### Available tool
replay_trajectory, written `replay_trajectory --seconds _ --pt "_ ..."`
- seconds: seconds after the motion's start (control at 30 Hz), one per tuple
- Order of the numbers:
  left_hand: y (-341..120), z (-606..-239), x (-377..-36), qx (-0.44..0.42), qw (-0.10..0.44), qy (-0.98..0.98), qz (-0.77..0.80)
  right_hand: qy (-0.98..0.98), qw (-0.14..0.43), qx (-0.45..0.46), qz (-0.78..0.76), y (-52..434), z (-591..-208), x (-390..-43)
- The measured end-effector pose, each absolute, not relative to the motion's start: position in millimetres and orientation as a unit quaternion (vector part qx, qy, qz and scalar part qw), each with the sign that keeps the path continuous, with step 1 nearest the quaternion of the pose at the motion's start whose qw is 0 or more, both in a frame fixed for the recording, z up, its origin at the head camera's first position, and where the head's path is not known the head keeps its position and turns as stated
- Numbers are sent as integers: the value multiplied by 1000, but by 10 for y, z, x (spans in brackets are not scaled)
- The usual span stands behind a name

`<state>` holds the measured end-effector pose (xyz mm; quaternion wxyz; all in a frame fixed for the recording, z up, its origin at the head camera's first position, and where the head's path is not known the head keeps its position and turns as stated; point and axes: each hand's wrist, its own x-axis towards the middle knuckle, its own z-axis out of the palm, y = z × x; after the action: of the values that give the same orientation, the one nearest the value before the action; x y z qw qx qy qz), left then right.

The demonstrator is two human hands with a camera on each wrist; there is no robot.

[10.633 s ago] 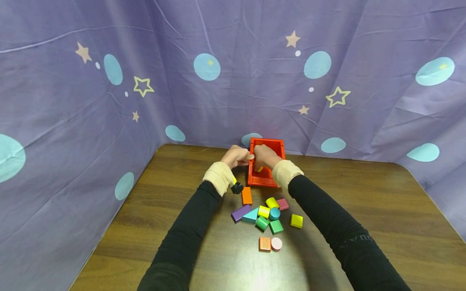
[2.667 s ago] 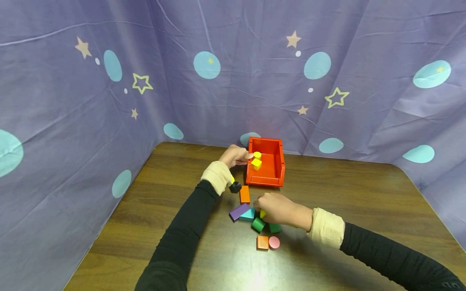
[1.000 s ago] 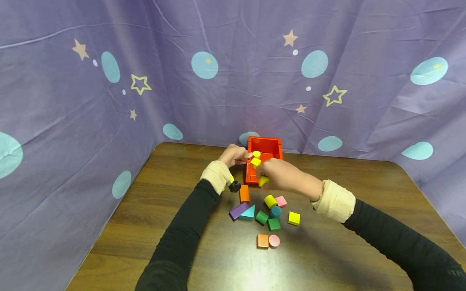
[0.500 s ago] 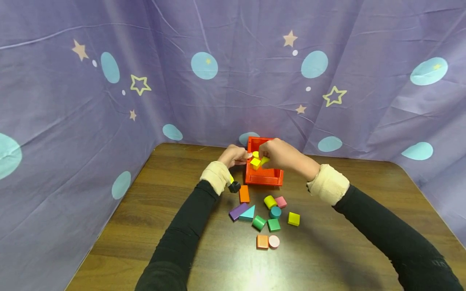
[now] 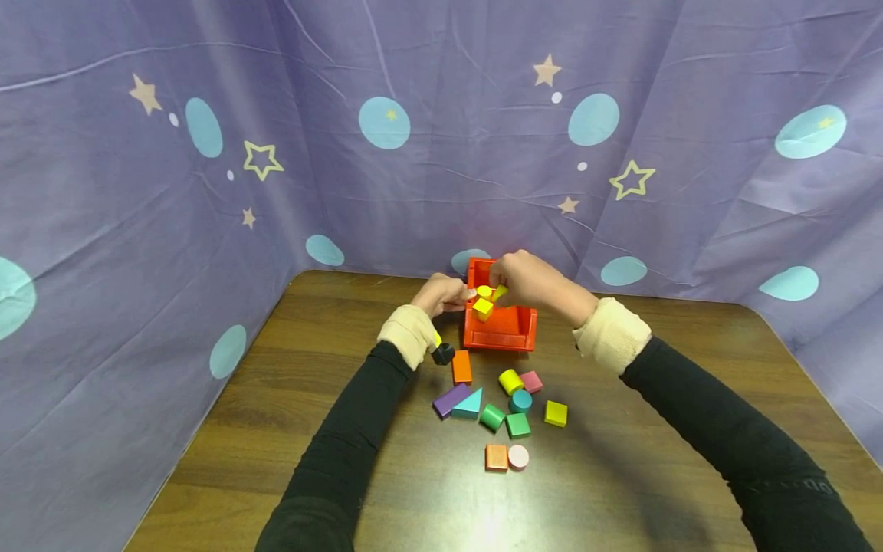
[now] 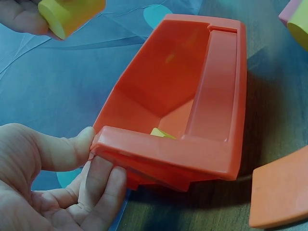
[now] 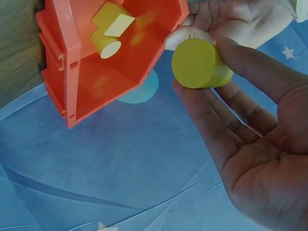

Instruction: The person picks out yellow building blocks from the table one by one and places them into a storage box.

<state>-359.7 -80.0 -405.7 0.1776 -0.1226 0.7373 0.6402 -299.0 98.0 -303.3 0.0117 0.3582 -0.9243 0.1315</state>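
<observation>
At the back of the table stands a red open-front bin point(image 5: 500, 341). My left hand point(image 5: 441, 296) pinches its left side wall between thumb and curled fingers, as the left wrist view shows. Above the bin, my right hand point(image 5: 534, 284) holds a yellow cylinder block point(image 7: 195, 65) between thumb and fingertips. Two yellow blocks lie inside the bin toward its left wall: a cube point(image 5: 483, 309) and a cylinder point(image 7: 107, 44), touching in the right wrist view. In the left wrist view the near wall hides most of them.
In front of the bin lie an orange block point(image 5: 461, 368), a purple block point(image 5: 451, 401), a teal triangle point(image 5: 468, 404), a yellow cylinder point(image 5: 511, 382), a yellow cube point(image 5: 556, 413) and several others. A patterned curtain point(image 5: 441, 192) hangs behind the table.
My right hand has carried the yellow cylinder from the block group up over the bin, rising further in the last second. A green cylinder rolled slightly. My left hand stays on the bin wall.
</observation>
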Motion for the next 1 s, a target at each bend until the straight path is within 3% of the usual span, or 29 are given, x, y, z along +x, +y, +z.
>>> replay_trajectory --seconds 1.0 --pt "-816 -4032 -3586 -119 191 744 629 -945 8 292 144 920 -3119 -3416"
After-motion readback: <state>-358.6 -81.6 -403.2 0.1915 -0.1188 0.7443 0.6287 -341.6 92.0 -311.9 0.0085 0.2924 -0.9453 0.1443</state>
